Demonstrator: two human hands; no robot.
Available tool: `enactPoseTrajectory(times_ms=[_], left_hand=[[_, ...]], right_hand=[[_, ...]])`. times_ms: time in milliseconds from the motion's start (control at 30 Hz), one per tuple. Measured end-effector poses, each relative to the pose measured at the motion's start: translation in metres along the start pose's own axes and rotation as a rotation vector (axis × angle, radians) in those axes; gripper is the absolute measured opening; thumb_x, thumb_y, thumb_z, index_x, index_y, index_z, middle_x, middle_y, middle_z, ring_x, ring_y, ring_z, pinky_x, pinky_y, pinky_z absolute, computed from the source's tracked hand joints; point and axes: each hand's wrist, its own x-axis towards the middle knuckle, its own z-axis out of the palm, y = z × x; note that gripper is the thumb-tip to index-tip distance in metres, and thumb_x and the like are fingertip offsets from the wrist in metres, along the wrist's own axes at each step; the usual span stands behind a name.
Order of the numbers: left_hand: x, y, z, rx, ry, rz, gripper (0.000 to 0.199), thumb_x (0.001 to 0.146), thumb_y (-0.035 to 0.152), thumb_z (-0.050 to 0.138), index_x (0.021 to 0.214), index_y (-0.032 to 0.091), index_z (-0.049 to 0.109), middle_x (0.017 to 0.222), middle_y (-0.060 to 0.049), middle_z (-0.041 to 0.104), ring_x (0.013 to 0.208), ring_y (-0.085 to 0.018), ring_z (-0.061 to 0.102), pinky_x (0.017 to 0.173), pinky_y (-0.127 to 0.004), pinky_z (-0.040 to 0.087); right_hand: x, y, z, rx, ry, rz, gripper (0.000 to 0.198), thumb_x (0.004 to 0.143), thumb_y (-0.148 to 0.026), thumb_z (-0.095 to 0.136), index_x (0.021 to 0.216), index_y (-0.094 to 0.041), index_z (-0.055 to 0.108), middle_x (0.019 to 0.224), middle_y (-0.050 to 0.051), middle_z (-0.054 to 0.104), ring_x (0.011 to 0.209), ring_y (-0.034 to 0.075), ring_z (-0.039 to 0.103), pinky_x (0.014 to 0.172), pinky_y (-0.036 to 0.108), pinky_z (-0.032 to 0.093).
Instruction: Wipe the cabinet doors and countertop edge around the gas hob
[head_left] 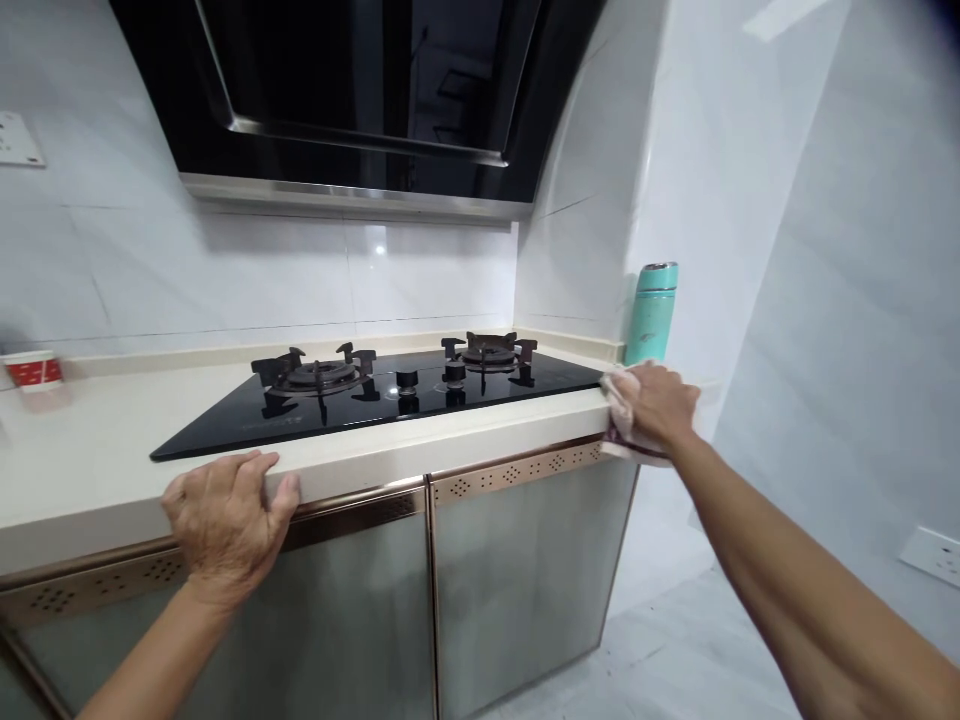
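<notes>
My left hand (225,515) rests on the front edge of the pale countertop (97,440), its fingers over the top and the thumb spread apart. It holds nothing and lies just in front of the left corner of the black glass gas hob (360,408). At the counter's right end, my right hand (660,405) is closed on a light cloth (624,400) with a dark band near its hem. The cloth presses on the counter corner and hangs over the edge. Right behind that hand stands a turquoise flask (651,315), its base partly hidden.
Two burners with pan supports, the left burner (319,375) and right burner (487,353), sit on the hob. A black range hood (360,130) overhangs it. A red and white paper cup (36,371) stands far left. Cabinet doors (525,570) are below; a wall socket (934,555) is at right.
</notes>
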Motion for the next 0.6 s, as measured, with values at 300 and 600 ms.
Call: enactPoseTrajectory(times_ms=[300,600], left_hand=[[-0.004,-0.003,-0.005,-0.057,-0.081,-0.017,0.033,0.090,0.035,0.045,0.108,0.017,0.066,0.096,-0.013,0.067,0.095,-0.032,0.056,0.091,-0.046,0.034],[0.000,-0.011,-0.017,-0.099,-0.083,0.087,0.032,0.094,0.033,0.045,0.113,0.016,0.065,0.104,-0.013,0.069,0.097,-0.030,0.059,0.094,-0.044,0.037]], right_hand=[[-0.105,-0.244,-0.032,0.293,-0.048,-0.592,0.043,0.096,-0.053,0.038,0.107,-0.020,0.065,0.105,0.010,0.063,0.096,0.023,0.050,0.086,0.038,0.031],[-0.096,-0.281,-0.044,0.444,-0.229,-0.979,0.053,0.097,-0.062,0.034,0.134,-0.029,0.053,0.126,0.007,0.059,0.116,0.022,0.049,0.095,0.040,0.036]])
